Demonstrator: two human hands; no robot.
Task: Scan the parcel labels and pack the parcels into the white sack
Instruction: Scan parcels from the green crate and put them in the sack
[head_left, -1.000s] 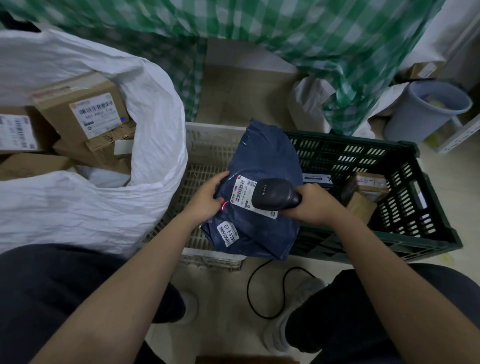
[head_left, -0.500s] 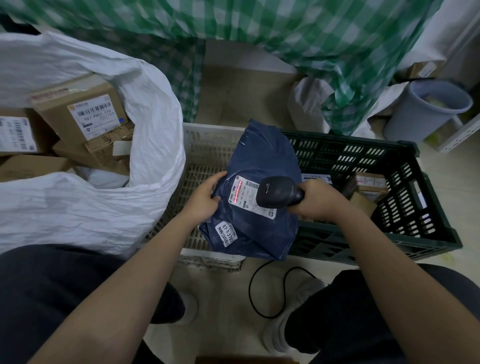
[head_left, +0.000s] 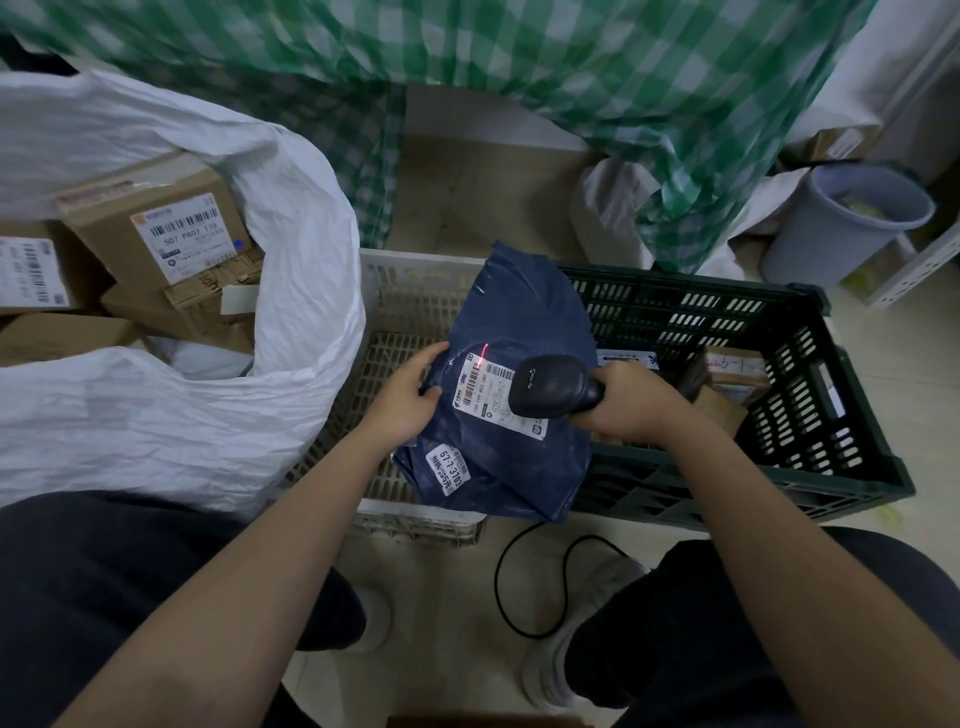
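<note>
At frame centre, the left hand (head_left: 410, 397) grips the left edge of the dark blue parcel (head_left: 511, 462), held above the white crate (head_left: 395, 291). The right hand (head_left: 631, 402) clasps the black scanner (head_left: 553, 384), whose head covers part of the shipping label (head_left: 491, 397). The white sack (head_left: 218, 415) fills the left side, its far edge cut off.

A: What is the blue bag (head_left: 524, 312) made of?
B: Soft, a bit shiny plastic, with paper labels (head_left: 498, 400) stuck on. The white sack (head_left: 171, 431) is made of crinkly woven stuff.
A: And the boxes (head_left: 150, 234)?
B: Matt brown cardboard. The crates (head_left: 841, 447) are hard plastic.
</note>
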